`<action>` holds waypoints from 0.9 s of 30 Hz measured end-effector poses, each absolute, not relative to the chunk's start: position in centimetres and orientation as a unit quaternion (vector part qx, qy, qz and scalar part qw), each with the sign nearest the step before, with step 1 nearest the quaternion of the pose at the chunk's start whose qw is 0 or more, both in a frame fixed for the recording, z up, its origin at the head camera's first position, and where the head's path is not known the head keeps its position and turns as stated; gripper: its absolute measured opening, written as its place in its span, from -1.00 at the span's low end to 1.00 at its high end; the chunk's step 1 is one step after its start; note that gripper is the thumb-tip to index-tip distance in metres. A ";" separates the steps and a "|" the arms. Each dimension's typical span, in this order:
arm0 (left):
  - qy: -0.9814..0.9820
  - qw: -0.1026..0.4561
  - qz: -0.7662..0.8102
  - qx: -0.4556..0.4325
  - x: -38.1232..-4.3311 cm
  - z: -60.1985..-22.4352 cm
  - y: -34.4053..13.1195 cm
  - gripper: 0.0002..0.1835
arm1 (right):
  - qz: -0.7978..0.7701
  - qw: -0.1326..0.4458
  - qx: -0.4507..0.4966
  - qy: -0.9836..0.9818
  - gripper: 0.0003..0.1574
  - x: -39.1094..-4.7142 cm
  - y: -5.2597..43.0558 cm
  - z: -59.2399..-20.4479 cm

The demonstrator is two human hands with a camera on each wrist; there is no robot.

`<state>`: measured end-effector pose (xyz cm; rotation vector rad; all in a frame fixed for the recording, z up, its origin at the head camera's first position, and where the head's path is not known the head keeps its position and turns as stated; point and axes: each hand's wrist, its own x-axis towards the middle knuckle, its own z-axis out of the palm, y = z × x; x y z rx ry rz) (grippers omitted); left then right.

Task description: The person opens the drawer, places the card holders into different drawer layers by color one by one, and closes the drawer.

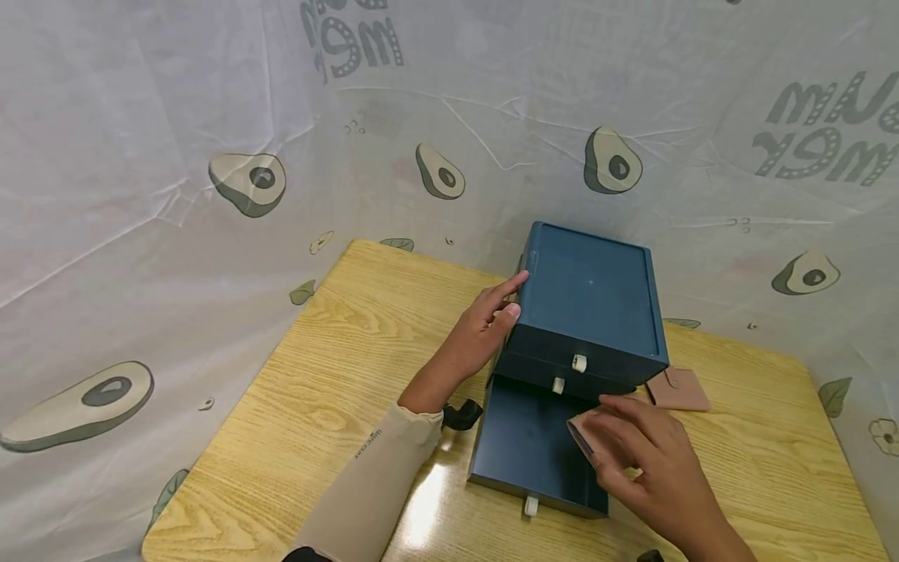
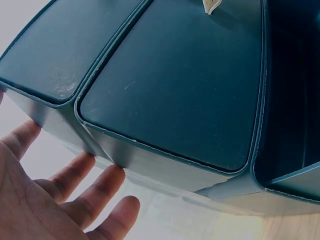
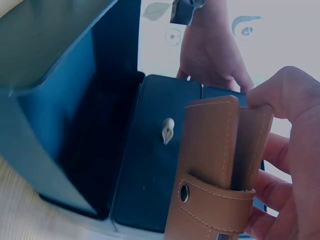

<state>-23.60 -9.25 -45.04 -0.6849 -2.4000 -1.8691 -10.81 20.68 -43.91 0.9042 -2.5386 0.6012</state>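
Observation:
A dark blue drawer cabinet stands on the table, its bottom drawer pulled out and the two drawers above it closed. With fingers straight, my left hand touches the cabinet's left side; in the left wrist view its fingertips meet the side wall. My right hand pinches a brown leather wallet by its edge, thumb against fingers. That wallet has a snap strap across it and is held above the right part of the open drawer. The visible drawer floor is bare.
A second pinkish wallet with a snap lies on the table right of the cabinet. White pull tabs stick out from the drawer fronts. Behind the wooden table hangs a pale sheet printed with avocados.

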 end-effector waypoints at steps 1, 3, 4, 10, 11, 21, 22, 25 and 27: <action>-0.769 0.011 -0.600 -0.221 -23.6 -45.0 -9.3 -0.28 | 0.217 0.191 0.327 -0.900 -0.49 -10.9 20.5 -43.9; -0.767 0.008 -0.602 -0.222 -23.6 -44.9 -9.3 -0.27 | 0.223 0.195 0.336 -0.894 -0.54 -11.0 20.2 -44.0; -0.766 0.007 -0.603 -0.222 -23.6 -44.8 -9.3 -0.27 | 0.225 0.196 0.339 -0.892 -0.56 -11.0 20.1 -44.1; -0.768 0.005 -0.603 -0.216 -23.6 -44.5 -9.3 -0.25 | 0.239 0.192 0.344 -0.887 -0.47 -11.1 19.2 -44.4; -0.769 0.006 -0.602 -0.216 -23.6 -44.5 -9.3 -0.25 | 0.240 0.190 0.345 -0.887 -0.43 -11.1 19.0 -44.4; -0.771 0.005 -0.600 -0.214 -23.8 -44.4 -9.3 -0.25 | 0.247 0.155 0.353 -0.889 -0.59 -11.2 17.7 -44.7; -0.771 0.005 -0.600 -0.213 -23.8 -44.3 -9.3 -0.26 | 0.247 0.153 0.353 -0.889 -0.56 -11.2 17.6 -44.8; -0.771 0.001 -0.601 -0.211 -23.8 -44.2 -9.2 -0.26 | 0.249 0.151 0.354 -0.889 -0.48 -11.2 17.4 -44.8; -0.770 -0.001 -0.602 -0.211 -23.8 -44.2 -9.2 -0.26 | 0.253 0.156 0.359 -0.885 -0.48 -11.3 17.3 -44.9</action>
